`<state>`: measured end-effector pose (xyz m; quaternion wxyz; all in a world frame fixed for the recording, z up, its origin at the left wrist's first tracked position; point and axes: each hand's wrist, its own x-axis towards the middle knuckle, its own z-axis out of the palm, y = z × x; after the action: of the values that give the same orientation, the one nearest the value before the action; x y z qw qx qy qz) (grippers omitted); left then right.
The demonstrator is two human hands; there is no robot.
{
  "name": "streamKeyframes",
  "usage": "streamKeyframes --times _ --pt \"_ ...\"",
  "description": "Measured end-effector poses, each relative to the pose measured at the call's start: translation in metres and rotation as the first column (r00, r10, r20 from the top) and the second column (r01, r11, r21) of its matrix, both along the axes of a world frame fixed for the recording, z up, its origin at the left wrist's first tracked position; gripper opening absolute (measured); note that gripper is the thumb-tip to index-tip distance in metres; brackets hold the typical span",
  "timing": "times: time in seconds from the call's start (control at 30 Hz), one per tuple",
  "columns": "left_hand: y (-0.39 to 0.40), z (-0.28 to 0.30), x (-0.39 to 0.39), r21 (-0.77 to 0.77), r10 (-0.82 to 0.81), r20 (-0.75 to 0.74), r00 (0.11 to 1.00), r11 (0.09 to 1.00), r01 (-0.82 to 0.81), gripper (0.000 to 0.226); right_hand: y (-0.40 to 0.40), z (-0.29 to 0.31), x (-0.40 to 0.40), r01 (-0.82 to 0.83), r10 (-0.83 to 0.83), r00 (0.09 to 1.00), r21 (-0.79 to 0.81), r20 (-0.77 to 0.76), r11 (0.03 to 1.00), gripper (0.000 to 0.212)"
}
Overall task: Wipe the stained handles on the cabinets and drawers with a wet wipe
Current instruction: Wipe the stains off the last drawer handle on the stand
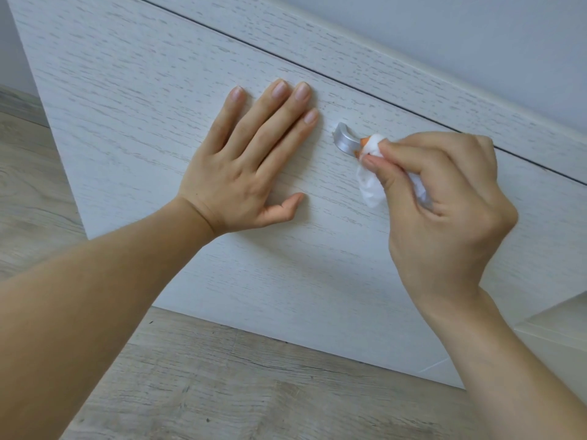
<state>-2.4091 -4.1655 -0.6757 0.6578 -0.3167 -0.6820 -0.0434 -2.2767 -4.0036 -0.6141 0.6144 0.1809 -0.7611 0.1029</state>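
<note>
The left hand (244, 160) lies flat on the white wood-grain drawer front (158, 100), with the palm against the panel. Its four fingers are stretched out and close together, and the thumb points to the side. This hand holds nothing.

Just beside the tips of these fingers is the silver metal handle (346, 139) of the drawer. Only its left end shows; the rest of it is covered by the wipe and by the other hand. An orange stain (364, 141) is visible on the handle, right at the edge of the wipe.

The right hand (444, 198) is curled and pinches a crumpled white wet wipe (371, 173) between the thumb and the fingers. The wipe is pressed against the handle on the stained part, and a loose piece of it hangs down under the thumb. A little orange colour shows on the wipe where it touches the metal.

Above the drawer front a thin dark gap (317, 71) separates it from the next white panel (397, 65). Below the drawer there is a grey wooden floor (222, 376).
</note>
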Motion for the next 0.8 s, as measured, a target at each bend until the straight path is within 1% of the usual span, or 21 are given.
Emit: streamKeyframes --times 0.07,0.13,0.23,0.37,0.47,0.63,0.8 --pt "0.001 -0.001 0.000 0.004 -0.002 0.004 1.000 1.000 0.002 0.080 0.002 0.000 0.004 -0.008 0.007 1.000 -0.110 -0.006 0.994 0.006" --pt "0.001 -0.001 -0.001 0.006 -0.001 0.003 1.000 1.000 0.001 0.080 0.004 -0.002 0.007 -0.015 0.014 1.000 -0.154 -0.011 0.988 0.006" --pt "0.002 -0.001 -0.001 0.007 0.001 -0.004 1.000 1.000 -0.001 0.080 -0.001 -0.003 0.002 -0.030 0.031 0.999 -0.080 0.012 0.996 0.007" --pt "0.001 -0.001 -0.001 0.007 -0.006 -0.009 1.000 1.000 0.006 0.078 -0.007 -0.005 -0.010 -0.010 0.010 0.999 0.002 -0.051 1.000 0.007" --pt "0.001 0.000 -0.001 0.005 -0.015 -0.005 1.000 1.000 0.015 0.078 -0.002 -0.007 -0.008 0.004 -0.001 0.998 0.060 -0.057 0.998 0.006" --pt "0.002 -0.002 -0.002 0.012 -0.002 -0.017 1.000 1.000 0.002 0.078 -0.008 -0.004 -0.012 -0.037 0.040 0.997 0.053 -0.061 0.998 0.004" --pt "0.002 -0.001 -0.003 0.013 -0.004 -0.011 1.000 1.000 0.004 0.078 -0.015 -0.001 -0.011 0.009 -0.008 0.999 0.013 -0.035 1.000 0.004"
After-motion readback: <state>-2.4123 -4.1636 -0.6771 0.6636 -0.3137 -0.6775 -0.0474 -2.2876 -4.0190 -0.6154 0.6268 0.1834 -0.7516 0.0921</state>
